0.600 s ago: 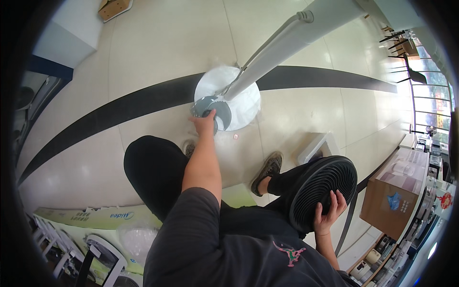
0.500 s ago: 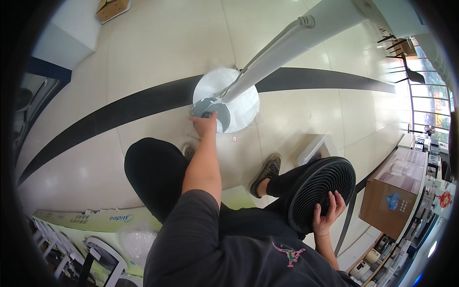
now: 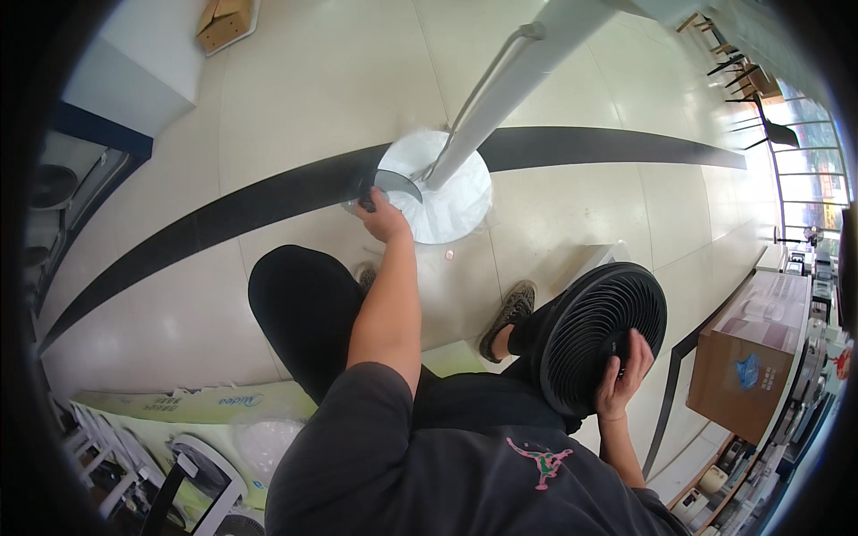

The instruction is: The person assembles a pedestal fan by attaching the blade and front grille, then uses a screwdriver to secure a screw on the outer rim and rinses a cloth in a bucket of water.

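My left hand reaches forward, closed on the hub of a grey translucent fan blade. The blade is tilted nearly edge-on over the left part of a round white base, which looks wrapped in thin clear plastic. From that base a white pole rises toward the upper right, with a cable along it. On my right thigh a round black fan grille stands tilted. My right hand grips it around its centre, fingers curled over the hub; part of the thumb side is hidden.
A white bin stands behind the grille. At right a large carton sits beside shelves of small appliances. Another carton is at the far left. Beside me lie a green-and-white flattened box and a clear plastic bag.
My left hand has drawn the fan blade left and slightly up, turning it from face-on to nearly edge-on. My right hand keeps its hold on the grille, and the view has shifted a little.
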Tool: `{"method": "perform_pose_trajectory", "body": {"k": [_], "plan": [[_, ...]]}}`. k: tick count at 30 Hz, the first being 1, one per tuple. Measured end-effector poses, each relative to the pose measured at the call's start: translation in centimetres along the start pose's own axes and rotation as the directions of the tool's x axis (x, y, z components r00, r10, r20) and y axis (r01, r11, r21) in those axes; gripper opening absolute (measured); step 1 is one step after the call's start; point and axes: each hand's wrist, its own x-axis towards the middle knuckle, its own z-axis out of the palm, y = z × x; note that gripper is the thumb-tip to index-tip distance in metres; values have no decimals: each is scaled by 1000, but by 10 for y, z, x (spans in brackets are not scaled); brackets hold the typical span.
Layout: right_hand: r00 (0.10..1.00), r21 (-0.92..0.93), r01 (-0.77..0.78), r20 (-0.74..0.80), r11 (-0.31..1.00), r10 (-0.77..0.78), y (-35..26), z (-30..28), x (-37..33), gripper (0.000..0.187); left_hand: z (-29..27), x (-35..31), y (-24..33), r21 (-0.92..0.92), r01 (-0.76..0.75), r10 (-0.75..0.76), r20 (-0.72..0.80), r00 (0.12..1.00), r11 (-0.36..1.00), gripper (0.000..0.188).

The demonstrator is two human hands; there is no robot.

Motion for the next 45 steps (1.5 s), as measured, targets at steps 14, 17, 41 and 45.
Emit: {"method": "perform_pose_trajectory", "body": {"k": [14,17,41,45], "plan": [[664,541,-697,237,471,710,92,-26,-40,54,-137,-94,181,-559,541,115,755,646,629,46],[596,639,-722,381,265,707,99,-25,-48,47,-169,-129,178,-355,526,96,885,456,773,52],[743,614,619,-258,489,-617,-104,-35,142,35,-233,-216,155,-347,414,106,858,503,842,48],[976,859,-55,153,509,-152,-109,2,256,61,-220,-182,135,-455,285,200,759,619,844,54]]}}
